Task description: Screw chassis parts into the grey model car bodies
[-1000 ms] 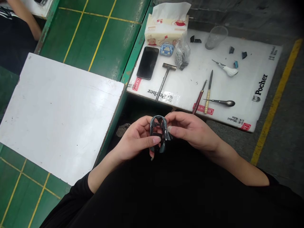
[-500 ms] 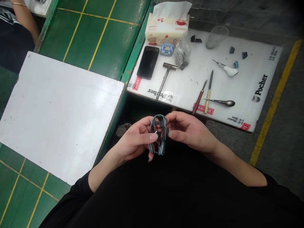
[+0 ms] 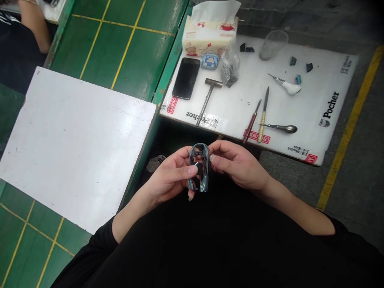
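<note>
A small dark grey-blue model car body [image 3: 205,182] with open gaps in its top is held in front of my black top. My left hand [image 3: 175,170] is closed round its left side, the thumb lying across the middle and a fingertip showing below. On the other side, my right hand [image 3: 237,162] is closed, its thumb and forefinger at the upper right edge of the body. Those fingers partly hide that edge, and the fingers underneath are out of sight.
Beyond my hands, a white-topped bench [image 3: 228,104] bears a T-shaped metal tool [image 3: 208,98], a red-handled tool [image 3: 251,122], a file [image 3: 264,114], a metal awl [image 3: 280,128], a white-handled tool [image 3: 288,85], a phone [image 3: 186,78], a plastic cup [image 3: 274,45] and tissues [image 3: 210,34]. A white board [image 3: 78,148] lies left. A co-worker's arm [image 3: 35,26] shows top left.
My right thumb has moved up and closer in along the right edge of the model car body. The left hand keeps its hold. The view has shifted slightly.
</note>
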Tool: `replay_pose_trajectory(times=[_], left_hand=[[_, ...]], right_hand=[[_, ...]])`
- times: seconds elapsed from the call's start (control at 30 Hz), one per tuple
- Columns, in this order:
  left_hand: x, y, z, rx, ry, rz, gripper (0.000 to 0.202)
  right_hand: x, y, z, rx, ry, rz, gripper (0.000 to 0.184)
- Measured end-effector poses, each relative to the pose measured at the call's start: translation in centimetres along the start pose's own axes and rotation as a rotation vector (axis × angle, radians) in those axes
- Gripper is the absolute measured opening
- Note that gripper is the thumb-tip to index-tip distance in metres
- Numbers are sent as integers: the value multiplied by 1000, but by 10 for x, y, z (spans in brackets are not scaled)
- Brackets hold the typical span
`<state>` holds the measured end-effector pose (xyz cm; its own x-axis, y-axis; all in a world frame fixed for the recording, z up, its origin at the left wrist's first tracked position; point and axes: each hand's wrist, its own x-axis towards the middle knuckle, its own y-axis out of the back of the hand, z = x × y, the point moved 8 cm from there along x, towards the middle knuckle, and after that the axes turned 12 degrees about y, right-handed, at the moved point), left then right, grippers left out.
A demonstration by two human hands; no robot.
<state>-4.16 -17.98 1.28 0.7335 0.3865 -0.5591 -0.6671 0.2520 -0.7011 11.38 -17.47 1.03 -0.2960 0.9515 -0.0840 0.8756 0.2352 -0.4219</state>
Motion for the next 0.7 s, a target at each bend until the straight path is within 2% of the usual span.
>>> replay_pose_trajectory(times=[0.23, 0.47, 0.7], left_hand=[[-2, -1, 3, 76, -42, 55, 45], [-3, 0, 2, 78, -46, 89, 47], [-9, 1, 4, 131, -100, 115, 40]], right_hand=[[-4, 0, 2, -101, -99, -16, 40], [-4, 5, 0, -236, -61, 4, 38], [-8, 0, 9, -43, -139, -1, 35]])
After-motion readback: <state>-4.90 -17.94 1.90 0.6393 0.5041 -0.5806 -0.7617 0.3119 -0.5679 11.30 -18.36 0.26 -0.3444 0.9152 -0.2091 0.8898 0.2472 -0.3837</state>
